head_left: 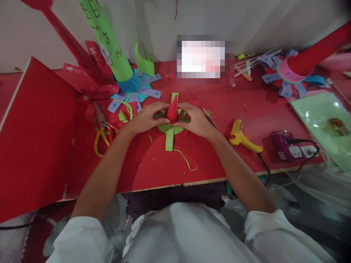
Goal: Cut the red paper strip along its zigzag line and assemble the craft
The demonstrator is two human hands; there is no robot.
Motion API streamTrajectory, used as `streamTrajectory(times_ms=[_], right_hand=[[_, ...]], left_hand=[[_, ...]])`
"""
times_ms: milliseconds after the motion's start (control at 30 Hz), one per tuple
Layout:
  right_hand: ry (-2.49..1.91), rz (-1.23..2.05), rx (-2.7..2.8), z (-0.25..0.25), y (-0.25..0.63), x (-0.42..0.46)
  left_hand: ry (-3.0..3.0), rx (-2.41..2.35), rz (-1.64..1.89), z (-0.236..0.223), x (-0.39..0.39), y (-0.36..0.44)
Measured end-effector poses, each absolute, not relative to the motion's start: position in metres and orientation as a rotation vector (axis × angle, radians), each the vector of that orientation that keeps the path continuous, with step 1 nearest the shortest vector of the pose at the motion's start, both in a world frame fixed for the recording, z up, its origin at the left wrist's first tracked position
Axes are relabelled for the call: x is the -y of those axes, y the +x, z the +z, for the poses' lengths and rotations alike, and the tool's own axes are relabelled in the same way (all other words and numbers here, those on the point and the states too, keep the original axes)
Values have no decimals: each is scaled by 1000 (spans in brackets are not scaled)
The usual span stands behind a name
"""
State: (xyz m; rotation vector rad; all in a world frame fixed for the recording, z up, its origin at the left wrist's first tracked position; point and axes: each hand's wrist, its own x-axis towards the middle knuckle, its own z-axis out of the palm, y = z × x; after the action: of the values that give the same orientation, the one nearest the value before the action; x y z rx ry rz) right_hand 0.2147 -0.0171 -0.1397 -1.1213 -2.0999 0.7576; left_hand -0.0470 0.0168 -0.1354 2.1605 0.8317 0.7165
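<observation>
A small red cone [173,109] stands upright in the middle of the table, point up. Beneath it lies a round green piece [178,130] with flat strips, one reaching toward me and one away. My left hand [149,116] curls in from the left, its thumb and fingers at the cone's base. From the right, my right hand [196,119] grips the same base, thumb in front. Both hands are closed around the cone's lower edge. Part of the green piece is hidden under the fingers.
Left lie scissors [102,129] with yellow handles; behind stands a green tube [112,47] on a blue base. Right are a yellow glue gun [242,137], a purple power socket block [286,146] and a green sheet [323,117]. A red board [38,138] rises at left.
</observation>
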Motion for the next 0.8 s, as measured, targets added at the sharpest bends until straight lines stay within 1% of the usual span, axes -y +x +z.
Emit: streamTrajectory(times_ms=[167, 367, 533, 800], right_hand=[[-1109, 758, 2110, -140, 218, 16], [-1126, 733, 2142, -147, 214, 13], [-1132, 699, 2157, -149, 212, 13], [-1104, 632, 2111, -145, 217, 15]], left_hand=[[2148, -867, 791, -133, -19, -48], [2156, -796, 798, -134, -21, -48], [2126, -838, 798, -136, -17, -46], [2259, -906, 1041, -136, -4, -23]])
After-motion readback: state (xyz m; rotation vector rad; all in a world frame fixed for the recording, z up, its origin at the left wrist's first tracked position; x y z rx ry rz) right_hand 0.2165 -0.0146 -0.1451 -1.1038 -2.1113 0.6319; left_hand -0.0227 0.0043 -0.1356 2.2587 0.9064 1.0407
